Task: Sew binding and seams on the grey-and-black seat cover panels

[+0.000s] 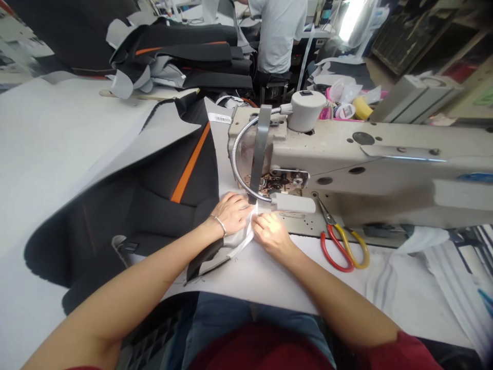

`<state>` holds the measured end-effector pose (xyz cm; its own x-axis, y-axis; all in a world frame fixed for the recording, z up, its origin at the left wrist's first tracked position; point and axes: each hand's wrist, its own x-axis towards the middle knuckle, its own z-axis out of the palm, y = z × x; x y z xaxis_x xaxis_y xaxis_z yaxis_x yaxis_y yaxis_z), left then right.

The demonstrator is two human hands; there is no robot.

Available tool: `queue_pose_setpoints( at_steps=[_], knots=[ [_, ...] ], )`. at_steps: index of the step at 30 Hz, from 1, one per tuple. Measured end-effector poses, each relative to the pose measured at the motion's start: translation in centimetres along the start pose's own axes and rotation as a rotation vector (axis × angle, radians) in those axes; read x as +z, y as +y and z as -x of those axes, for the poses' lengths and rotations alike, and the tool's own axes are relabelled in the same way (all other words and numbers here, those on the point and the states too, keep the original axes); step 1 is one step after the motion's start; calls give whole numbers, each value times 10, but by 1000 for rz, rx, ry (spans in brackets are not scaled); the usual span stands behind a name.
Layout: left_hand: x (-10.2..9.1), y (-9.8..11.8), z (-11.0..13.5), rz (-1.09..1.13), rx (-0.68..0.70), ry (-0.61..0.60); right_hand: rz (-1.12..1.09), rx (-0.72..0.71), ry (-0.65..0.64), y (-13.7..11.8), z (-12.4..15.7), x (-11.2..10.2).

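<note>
My left hand [233, 213], wearing a bracelet, has its fingers bent over the edge of a dark fabric cover [127, 205] with a pale grey backing and an orange stripe. Close beside it, my right hand [271, 234] pinches a narrow white strip [246, 239] that runs along the cover's edge. Both hands are just in front of the needle area of a beige sewing machine [331, 149]. The fingertips partly hide the edge they hold. Scissors [339, 236] with one red and one yellow handle lie at the right, blades towards the machine.
A white lamp head [295, 203] on a flexible metal arm hangs in front of the machine. Dark fabric pieces [208, 56] are piled behind the white table [34, 139]. White striped material [435, 288] lies at right. A person [279, 36] in a light shirt is beyond.
</note>
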<state>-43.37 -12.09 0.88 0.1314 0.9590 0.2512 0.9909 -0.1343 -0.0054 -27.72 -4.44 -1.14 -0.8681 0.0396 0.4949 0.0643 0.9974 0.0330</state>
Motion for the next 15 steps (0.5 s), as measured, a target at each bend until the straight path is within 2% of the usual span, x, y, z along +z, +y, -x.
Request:
queue_pose_setpoints(
  at_steps=[10, 15],
  knots=[
    [-2, -7, -1, -5, 46, -35, -26, 2, 4, -3, 3, 5],
    [-3, -8, -1, -4, 55, -13, -66, 23, 11, -4, 0, 1]
  ],
)
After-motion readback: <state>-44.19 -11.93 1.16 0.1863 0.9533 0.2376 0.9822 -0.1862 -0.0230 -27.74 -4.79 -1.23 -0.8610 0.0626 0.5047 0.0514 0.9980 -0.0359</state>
